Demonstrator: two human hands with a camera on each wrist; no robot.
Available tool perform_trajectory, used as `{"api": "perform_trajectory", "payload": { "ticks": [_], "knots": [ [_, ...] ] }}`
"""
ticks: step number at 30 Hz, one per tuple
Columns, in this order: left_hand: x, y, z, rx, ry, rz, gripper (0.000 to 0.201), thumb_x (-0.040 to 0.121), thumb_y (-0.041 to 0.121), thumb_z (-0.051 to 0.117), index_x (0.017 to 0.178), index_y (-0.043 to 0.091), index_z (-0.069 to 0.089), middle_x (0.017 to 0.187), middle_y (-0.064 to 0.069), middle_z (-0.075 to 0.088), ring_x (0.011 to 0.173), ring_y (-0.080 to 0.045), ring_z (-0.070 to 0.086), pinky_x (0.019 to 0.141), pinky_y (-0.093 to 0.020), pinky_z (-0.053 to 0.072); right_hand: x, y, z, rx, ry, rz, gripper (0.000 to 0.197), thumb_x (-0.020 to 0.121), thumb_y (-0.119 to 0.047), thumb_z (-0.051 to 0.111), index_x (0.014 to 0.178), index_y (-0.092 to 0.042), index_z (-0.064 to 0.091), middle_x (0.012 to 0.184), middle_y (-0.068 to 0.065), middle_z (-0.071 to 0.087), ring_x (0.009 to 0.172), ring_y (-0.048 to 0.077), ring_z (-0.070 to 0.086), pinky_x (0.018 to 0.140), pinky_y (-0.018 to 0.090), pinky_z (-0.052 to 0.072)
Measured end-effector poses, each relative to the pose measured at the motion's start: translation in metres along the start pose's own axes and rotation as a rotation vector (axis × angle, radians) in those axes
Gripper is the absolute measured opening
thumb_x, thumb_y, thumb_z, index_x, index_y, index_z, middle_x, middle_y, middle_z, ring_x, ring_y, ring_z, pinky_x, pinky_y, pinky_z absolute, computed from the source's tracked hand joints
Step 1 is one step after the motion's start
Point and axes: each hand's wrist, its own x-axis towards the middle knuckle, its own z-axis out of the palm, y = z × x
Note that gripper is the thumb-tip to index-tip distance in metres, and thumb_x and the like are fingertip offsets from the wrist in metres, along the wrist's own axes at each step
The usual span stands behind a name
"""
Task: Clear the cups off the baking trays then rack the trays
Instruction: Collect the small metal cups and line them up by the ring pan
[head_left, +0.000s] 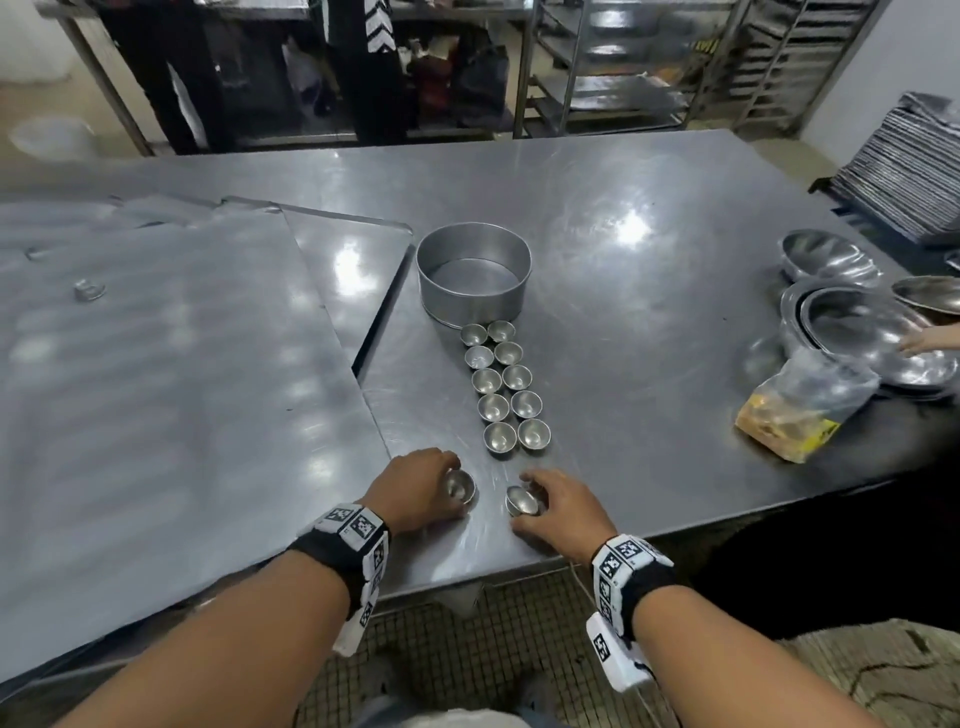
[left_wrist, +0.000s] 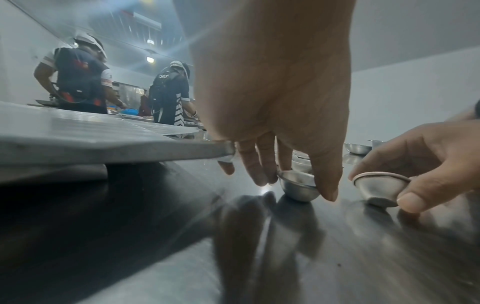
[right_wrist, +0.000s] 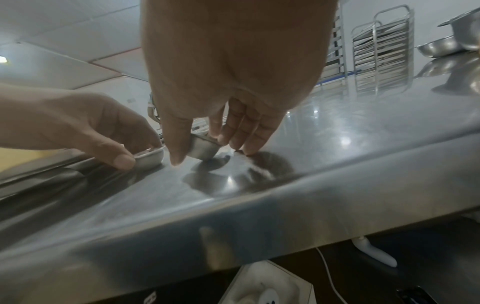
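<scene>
Two rows of small metal cups (head_left: 506, 387) stand on the steel table (head_left: 649, 234), running from a round tin (head_left: 472, 275) toward me. My left hand (head_left: 434, 486) pinches one more cup (head_left: 461, 487) at the near end of the left row, its base on the table. My right hand (head_left: 556, 501) pinches another cup (head_left: 521, 500), tilted, beside it. The left wrist view shows the left cup (left_wrist: 298, 188) and the right cup (left_wrist: 379, 188). Two flat baking trays (head_left: 156, 389) overlap on the left. A single cup (head_left: 89, 290) sits on the top tray.
A tray rack (head_left: 613, 67) stands behind the table. A stack of trays (head_left: 904, 171), metal bowls (head_left: 831, 260), a plastic bag (head_left: 805, 410) and another person's hand (head_left: 930, 340) are at the right. People (left_wrist: 78, 82) work at the back. The table edge (right_wrist: 259, 205) is just below my hands.
</scene>
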Motion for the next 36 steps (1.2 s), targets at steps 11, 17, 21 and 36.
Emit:
{"api": "perform_trajectory", "payload": {
  "ticks": [11,17,21,36],
  "knots": [
    [-0.008,0.028,0.024,-0.090,0.062,-0.137,0.056,0.079,0.056,0.071,0.126,0.027,0.059,0.114,0.002,0.067,0.103,-0.021,0.063,0.086,-0.035,0.051,0.005,0.012,-0.007,-0.056,-0.112,-0.170,0.075,0.074,-0.047,0.081,0.141,-0.027,0.054,0.135,-0.009,0.056,0.119,0.011,0.055,0.103,0.026,0.043],
    [-0.014,0.029,0.032,-0.137,0.067,-0.163,0.055,0.071,0.065,0.062,0.115,0.032,0.061,0.102,0.006,0.068,0.093,-0.016,0.063,0.081,-0.037,0.053,0.009,0.017,-0.006,-0.077,-0.094,-0.184,0.067,0.077,-0.047,0.076,0.138,-0.027,0.056,0.133,-0.007,0.056,0.118,0.016,0.056,0.103,0.031,0.044],
    [-0.008,0.034,0.036,-0.125,0.091,-0.137,0.052,0.077,0.059,0.068,0.123,0.035,0.061,0.108,0.005,0.068,0.099,-0.018,0.063,0.085,-0.035,0.051,0.009,0.025,-0.013,-0.049,-0.058,-0.110,0.068,0.077,-0.049,0.076,0.139,-0.031,0.056,0.128,-0.008,0.049,0.113,0.017,0.058,0.101,0.032,0.047],
    [0.009,0.049,0.049,-0.247,0.187,-0.208,0.059,0.075,0.053,0.079,0.119,0.020,0.059,0.105,0.001,0.065,0.093,-0.019,0.061,0.079,-0.032,0.048,0.006,0.044,-0.036,0.030,0.037,0.006,0.059,0.079,-0.037,0.080,0.132,-0.025,0.058,0.119,-0.007,0.059,0.103,0.011,0.060,0.097,0.032,0.052]
  ]
}}
